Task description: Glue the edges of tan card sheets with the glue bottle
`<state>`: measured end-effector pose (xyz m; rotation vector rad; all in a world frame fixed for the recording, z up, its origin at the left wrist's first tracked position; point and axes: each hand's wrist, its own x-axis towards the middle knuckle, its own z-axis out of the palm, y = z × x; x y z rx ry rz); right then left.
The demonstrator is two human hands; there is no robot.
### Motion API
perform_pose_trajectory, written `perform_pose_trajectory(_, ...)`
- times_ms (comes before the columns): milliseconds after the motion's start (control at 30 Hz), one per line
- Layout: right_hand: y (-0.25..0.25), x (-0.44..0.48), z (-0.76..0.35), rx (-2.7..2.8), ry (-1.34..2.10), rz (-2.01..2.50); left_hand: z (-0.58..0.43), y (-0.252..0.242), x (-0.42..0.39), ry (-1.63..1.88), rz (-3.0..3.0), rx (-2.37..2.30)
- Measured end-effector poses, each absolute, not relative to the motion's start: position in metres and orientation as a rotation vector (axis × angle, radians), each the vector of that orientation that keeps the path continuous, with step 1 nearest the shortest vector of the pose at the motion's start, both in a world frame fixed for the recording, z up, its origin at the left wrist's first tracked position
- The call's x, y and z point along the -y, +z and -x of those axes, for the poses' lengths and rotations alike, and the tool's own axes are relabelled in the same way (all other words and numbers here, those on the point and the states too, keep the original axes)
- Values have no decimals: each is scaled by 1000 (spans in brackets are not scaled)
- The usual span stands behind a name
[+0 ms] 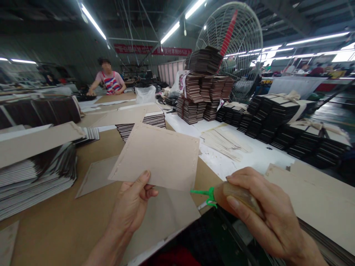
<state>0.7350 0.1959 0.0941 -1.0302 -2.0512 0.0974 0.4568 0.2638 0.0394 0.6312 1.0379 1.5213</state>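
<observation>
My left hand (135,201) pinches the lower edge of a beige flat panel (159,155), thumb on top, and holds it tilted above the table. A line of what looks like glue runs along several of the panel's edges. My right hand (266,207) is wrapped round a glue bottle (235,197) with a brownish body. Its green nozzle (202,192) points left, close to the panel's lower right corner. Below the held panel lies another beige panel (172,210). A further panel (97,175) rests on the brown tabletop (94,221) to the left.
Stacked folded pieces (36,184) stand at the left, beige panels (318,207) at the right. Brown stacks (205,88) and black bundles (283,114) line the back, before a large fan (244,40). Pale strips (222,140) lie on the white surface. A co-worker (109,81) stands across the tables.
</observation>
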Motion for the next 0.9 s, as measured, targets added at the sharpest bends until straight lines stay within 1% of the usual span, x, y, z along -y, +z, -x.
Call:
perform_pose_trajectory(67, 96, -202, -738, 2023, 57, 1045, -457, 38, -263, 1506, -623, -1038)
perform_pose_trajectory(233, 101, -221, -750, 1851, -169, 1116, -459, 38, -256, 1498, -606, -1027)
perform_pose_trajectory(333, 103, -226, -754, 1792, -229, 1120, -459, 39, -254, 1492, -603, -1039)
perform_pose_trajectory(500, 102, -221, -752, 1834, -141, 1080, -461, 41, -255, 1488, -577, -1066)
perform_pose_trajectory(667, 101, -219, -752, 1830, -164, 1080, -461, 38, -256, 1491, -593, -1050)
perform_pose_trajectory(800, 99, -217, -753, 1920, -16, 1093, -459, 35, -256, 1478, -587, -1039)
perform_pose_trajectory(900, 99, -221, -754, 1878, -39, 1082, -458, 34, -255, 1498, -582, -1042)
